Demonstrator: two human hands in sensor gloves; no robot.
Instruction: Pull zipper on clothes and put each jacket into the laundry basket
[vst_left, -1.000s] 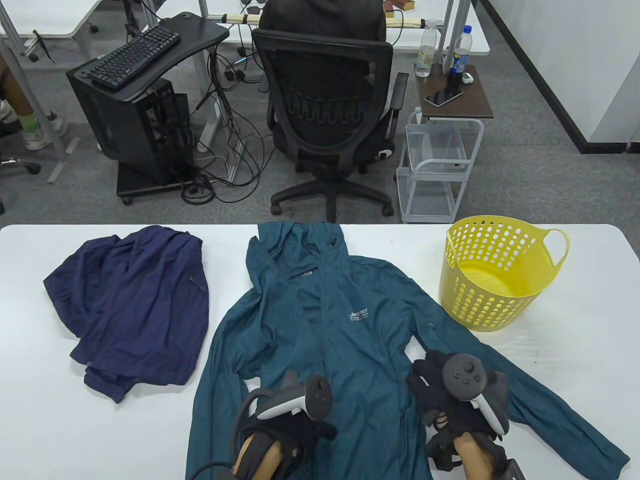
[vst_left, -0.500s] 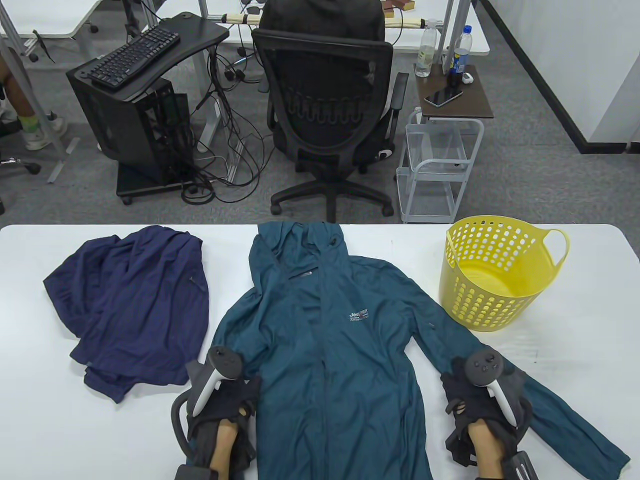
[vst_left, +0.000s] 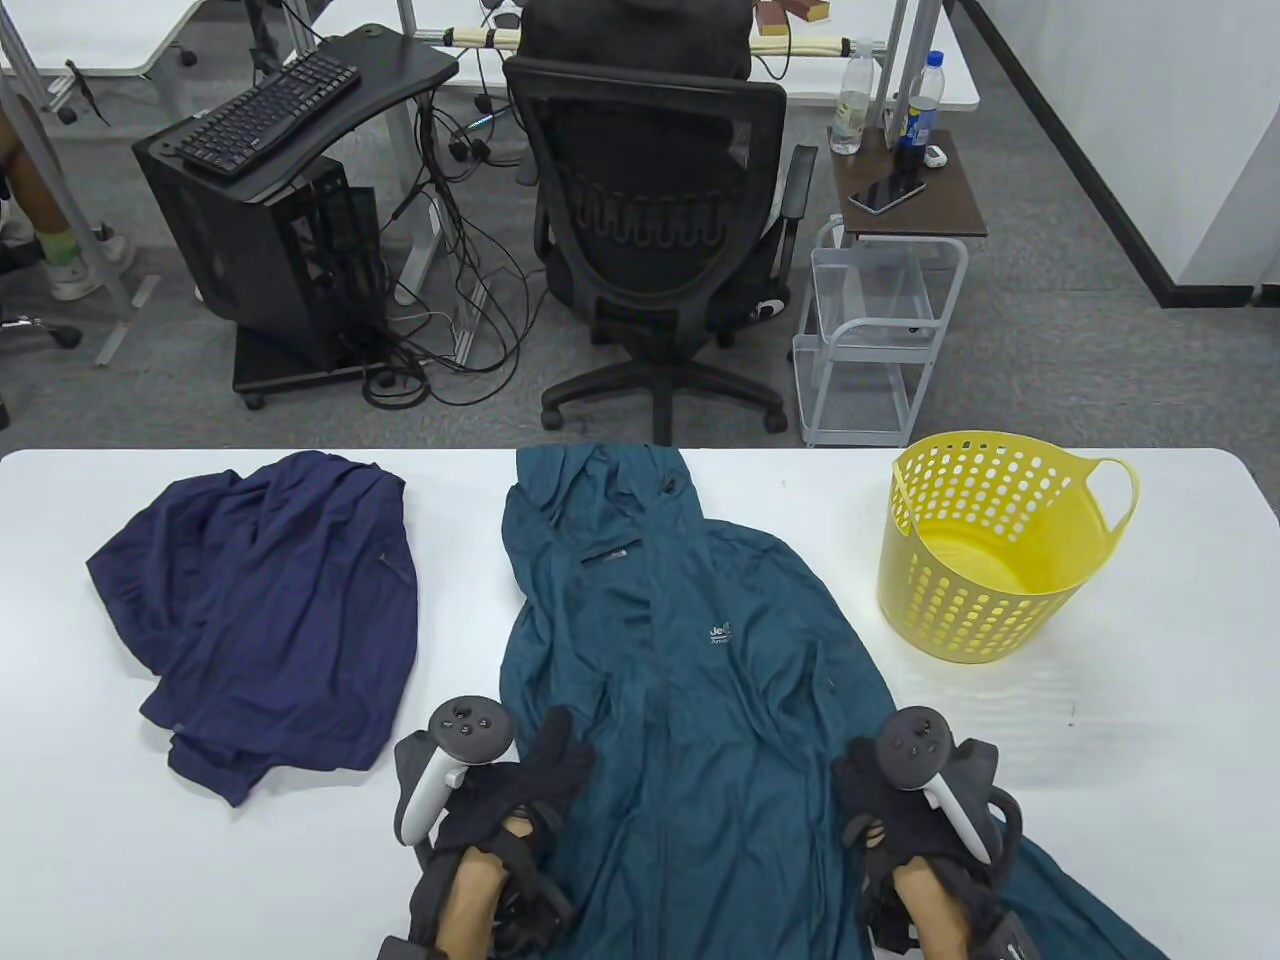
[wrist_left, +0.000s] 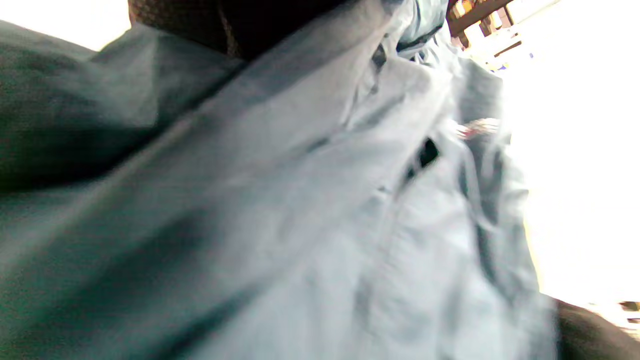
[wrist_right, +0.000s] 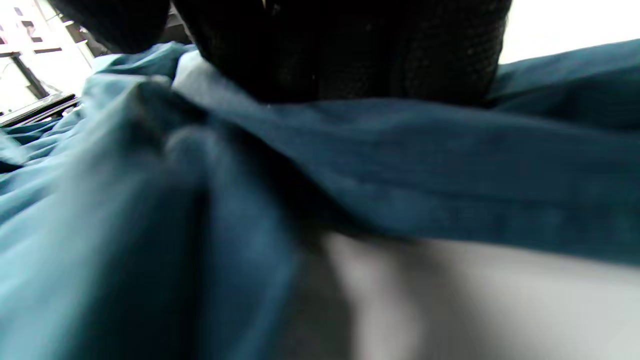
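Nearest, two gloved hands rest on a teal jacket (vst_left: 690, 720) spread on the white counter (vst_left: 1150, 700). The left hand (vst_left: 510, 790) lies on its left edge, fingers (vst_left: 560, 750) extended. The right hand (vst_left: 900, 810) sits on the right edge; whether it grips cloth cannot be told. Farther back, a crumpled navy jacket (vst_left: 270, 610) lies at left and a yellow laundry basket (vst_left: 990, 545) stands at right.
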